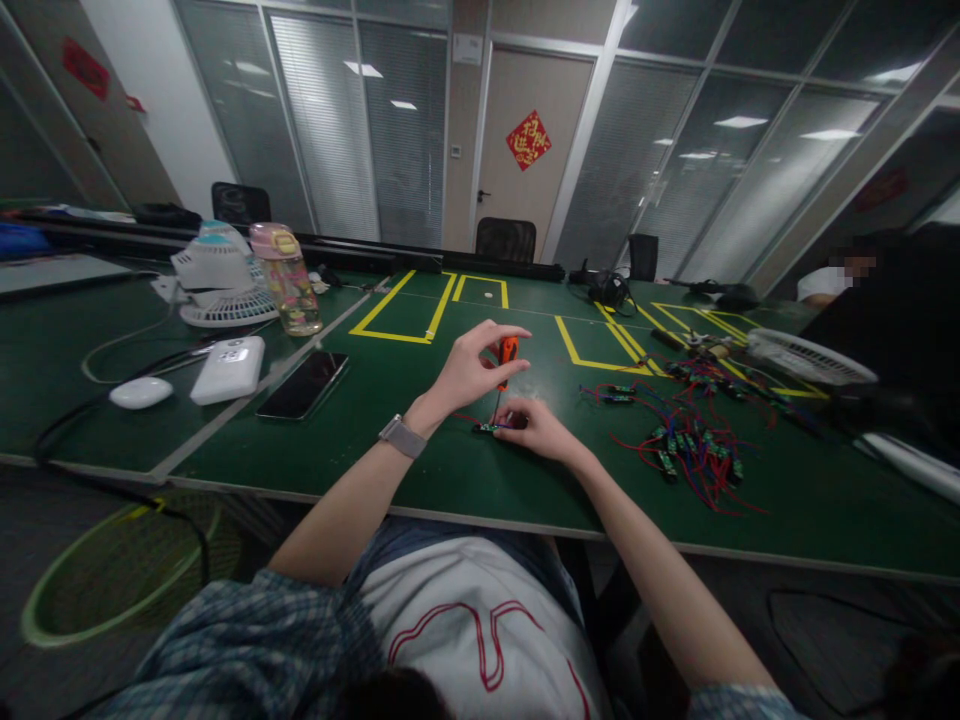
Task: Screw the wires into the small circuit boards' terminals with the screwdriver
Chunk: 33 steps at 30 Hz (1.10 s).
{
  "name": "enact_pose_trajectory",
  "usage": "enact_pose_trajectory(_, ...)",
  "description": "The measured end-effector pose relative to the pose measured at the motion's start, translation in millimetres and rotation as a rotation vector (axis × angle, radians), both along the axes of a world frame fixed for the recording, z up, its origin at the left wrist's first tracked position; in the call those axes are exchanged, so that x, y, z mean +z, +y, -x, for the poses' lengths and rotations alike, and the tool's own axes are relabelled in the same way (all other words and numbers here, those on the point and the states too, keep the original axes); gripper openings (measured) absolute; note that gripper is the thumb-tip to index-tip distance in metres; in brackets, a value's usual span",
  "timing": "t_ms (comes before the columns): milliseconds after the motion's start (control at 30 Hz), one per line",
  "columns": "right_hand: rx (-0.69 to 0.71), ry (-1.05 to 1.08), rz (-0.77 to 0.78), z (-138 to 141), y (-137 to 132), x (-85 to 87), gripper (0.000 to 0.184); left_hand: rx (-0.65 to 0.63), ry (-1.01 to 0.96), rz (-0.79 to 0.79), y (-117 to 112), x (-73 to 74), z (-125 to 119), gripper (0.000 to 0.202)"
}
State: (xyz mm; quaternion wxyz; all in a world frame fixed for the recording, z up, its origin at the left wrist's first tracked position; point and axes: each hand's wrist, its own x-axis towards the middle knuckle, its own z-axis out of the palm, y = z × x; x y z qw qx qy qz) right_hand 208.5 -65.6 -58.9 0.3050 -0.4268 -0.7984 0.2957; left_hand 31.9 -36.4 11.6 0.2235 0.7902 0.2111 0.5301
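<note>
An orange-handled screwdriver stands nearly upright, its thin shaft pointing down at a small green circuit board on the table. My left hand, a watch on its wrist, is curled around the handle with thumb and forefinger arched about it; the inner fingers are partly hidden. Low on the tabletop, my right hand pinches the board's right end and its wires. A thin red wire runs off the board's left side. To the right lies a heap of similar boards with red and blue wires.
On the left of the green table are a phone, a white power bank, a white rounded case, a bottle and a fan. Another fan lies right, near another person. A green basket stands below.
</note>
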Motion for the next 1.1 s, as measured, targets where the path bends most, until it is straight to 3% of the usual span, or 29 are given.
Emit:
enact_pose_trajectory(200, -0.016, 0.000, 0.018, 0.1, 0.4, -0.9, 0.013, -0.224, -0.099, 0.207, -1.1, 1.9, 0.1, 0.035)
enact_pose_trajectory(433, -0.009, -0.003, 0.002, 0.4, 0.1, -1.2, 0.012, -0.041, -0.068, 0.070, -3.0, 4.5, 0.6, 0.022)
enact_pose_trajectory(667, -0.011, -0.007, -0.006, -0.2, -0.7, -0.1, 0.012, -0.130, -0.079, 0.095, 0.0, 2.6, 1.2, 0.027)
enact_pose_trajectory(933, -0.015, -0.015, -0.009, 0.1, 0.1, -0.6, 0.012, -0.036, -0.106, 0.064, -0.3, 1.6, -1.3, 0.019)
enact_pose_trajectory(1100, -0.006, -0.015, 0.000, 0.5, -0.5, -0.2, 0.014, -0.073, -0.086, 0.077, 0.9, 0.6, -0.9, 0.024)
